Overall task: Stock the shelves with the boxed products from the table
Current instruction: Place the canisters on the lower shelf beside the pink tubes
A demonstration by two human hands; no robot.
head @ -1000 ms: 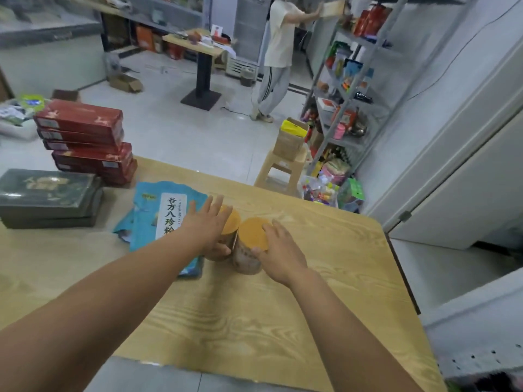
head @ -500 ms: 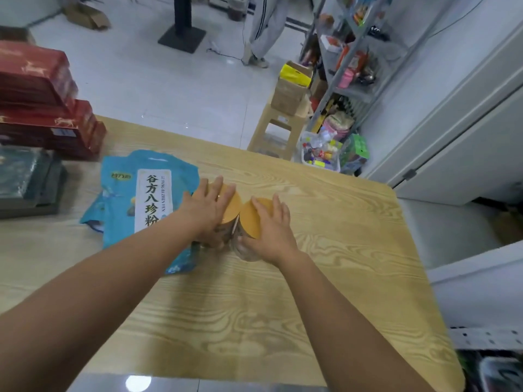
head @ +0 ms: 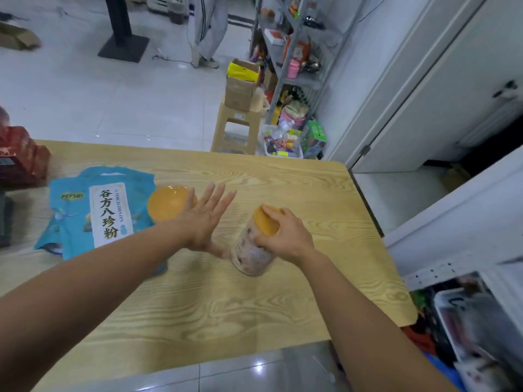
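Note:
Two clear jars with orange lids stand out on the wooden table [head: 283, 321]. My right hand [head: 285, 236] grips the lid of the right jar [head: 252, 250], which is tilted and raised a little. My left hand [head: 206, 219] is flat with fingers spread, beside the left jar [head: 167, 205] and covering part of its lid. Blue pouches [head: 99, 210] with a white label lie to the left of the jars. Red boxes [head: 19, 159] are stacked at the table's left edge. A grey metal shelf unit [head: 297, 49] full of goods stands beyond the table.
A plastic stool [head: 235, 128] carrying a cardboard box [head: 240, 86] stands between table and shelf. A white basket [head: 283, 145] of small items sits on the floor by the shelf. Another person's legs [head: 206, 26] are near the shelf. A white door [head: 441, 89] is at right.
The jars stood together under both hands. Now my right hand has pulled the right jar away to the right and tilted it, and my left hand has opened off the left jar's lid.

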